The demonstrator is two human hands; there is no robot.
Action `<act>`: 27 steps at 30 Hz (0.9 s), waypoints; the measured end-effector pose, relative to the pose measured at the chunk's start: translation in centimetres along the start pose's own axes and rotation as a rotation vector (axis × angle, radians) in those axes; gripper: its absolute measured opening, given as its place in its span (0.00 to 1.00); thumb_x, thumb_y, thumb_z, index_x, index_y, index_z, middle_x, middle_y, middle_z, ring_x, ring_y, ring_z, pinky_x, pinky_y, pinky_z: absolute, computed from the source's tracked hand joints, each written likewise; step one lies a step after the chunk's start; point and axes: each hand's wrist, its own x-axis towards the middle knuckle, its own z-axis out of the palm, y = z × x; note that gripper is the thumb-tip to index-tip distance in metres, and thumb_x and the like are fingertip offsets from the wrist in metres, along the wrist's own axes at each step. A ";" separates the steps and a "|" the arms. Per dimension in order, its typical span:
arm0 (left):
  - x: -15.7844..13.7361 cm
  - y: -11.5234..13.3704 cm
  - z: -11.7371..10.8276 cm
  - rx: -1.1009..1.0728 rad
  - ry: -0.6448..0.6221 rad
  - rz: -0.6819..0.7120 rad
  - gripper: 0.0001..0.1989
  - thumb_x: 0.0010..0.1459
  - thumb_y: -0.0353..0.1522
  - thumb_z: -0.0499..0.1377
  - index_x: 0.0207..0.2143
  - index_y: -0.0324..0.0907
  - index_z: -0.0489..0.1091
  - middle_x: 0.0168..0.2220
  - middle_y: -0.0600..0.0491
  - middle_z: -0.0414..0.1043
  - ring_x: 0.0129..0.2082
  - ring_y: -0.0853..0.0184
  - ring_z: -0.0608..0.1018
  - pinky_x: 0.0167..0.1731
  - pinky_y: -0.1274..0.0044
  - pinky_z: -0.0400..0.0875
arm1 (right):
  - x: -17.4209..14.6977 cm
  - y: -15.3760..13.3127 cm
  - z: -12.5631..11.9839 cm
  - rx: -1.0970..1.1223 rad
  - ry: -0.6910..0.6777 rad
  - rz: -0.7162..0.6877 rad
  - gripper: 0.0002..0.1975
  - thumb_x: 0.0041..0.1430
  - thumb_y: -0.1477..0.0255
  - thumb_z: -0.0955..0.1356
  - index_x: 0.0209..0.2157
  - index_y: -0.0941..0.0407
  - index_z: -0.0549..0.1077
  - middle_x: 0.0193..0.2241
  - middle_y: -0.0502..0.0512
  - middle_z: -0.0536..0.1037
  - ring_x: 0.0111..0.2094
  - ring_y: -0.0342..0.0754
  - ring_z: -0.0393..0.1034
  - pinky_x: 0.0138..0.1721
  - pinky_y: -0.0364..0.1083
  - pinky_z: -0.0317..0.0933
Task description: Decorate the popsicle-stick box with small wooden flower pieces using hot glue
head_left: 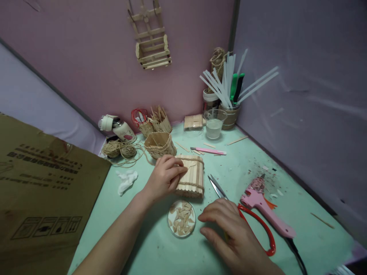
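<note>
My left hand (166,177) is over a box made of craft sticks (190,187), banded with two twine strips. Its fingers are pinched together, with a thin pointed wood chip (191,166) at the fingertips against the box's upper face. My right hand (231,229) hovers with thumb and fingers apart, holding nothing visible. Below the box, a small round dish (169,225) contains several pale wood chips (183,217). Scissors (255,214) with red handles lie partly hidden beneath my right hand.
A pink glue gun (269,214) with a cord lies at the right. Behind are a pink craft knife (209,151), a wood-chip-covered pot (160,145), a plastic cup of liquid (214,128) and glue sticks (226,80). Twine (117,149), a tissue (126,181) and a cardboard box (43,191) are left.
</note>
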 end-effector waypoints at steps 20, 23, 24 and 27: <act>-0.2 0.5 -0.2 -0.059 -0.003 -0.085 0.14 0.59 0.26 0.52 0.43 0.42 0.74 0.42 0.46 0.73 0.43 0.61 0.70 0.44 0.66 0.66 | -0.2 0.3 0.3 -0.015 0.011 0.003 0.06 0.61 0.77 0.67 0.38 0.53 0.69 0.32 0.51 0.76 0.36 0.49 0.70 0.38 0.49 0.62; -0.1 0.6 -0.3 -0.065 -0.013 -0.094 0.13 0.60 0.27 0.53 0.44 0.42 0.74 0.42 0.46 0.73 0.43 0.61 0.70 0.45 0.66 0.66 | -0.4 0.3 0.4 -0.013 0.015 0.001 0.06 0.60 0.77 0.68 0.39 0.53 0.69 0.32 0.51 0.76 0.36 0.49 0.70 0.38 0.49 0.62; -0.1 0.7 -0.3 -0.065 -0.023 -0.097 0.12 0.61 0.28 0.53 0.44 0.42 0.74 0.42 0.46 0.73 0.44 0.61 0.70 0.45 0.65 0.66 | -0.5 0.2 0.4 -0.012 0.017 0.003 0.06 0.60 0.77 0.68 0.39 0.53 0.69 0.32 0.51 0.76 0.36 0.49 0.70 0.38 0.49 0.62; -0.2 0.8 -0.6 -0.076 0.011 -0.112 0.12 0.62 0.30 0.54 0.47 0.42 0.72 0.44 0.46 0.73 0.45 0.61 0.71 0.46 0.65 0.66 | -0.8 0.1 0.3 -0.007 0.021 0.009 0.06 0.60 0.77 0.68 0.38 0.53 0.69 0.32 0.51 0.76 0.36 0.49 0.70 0.38 0.49 0.62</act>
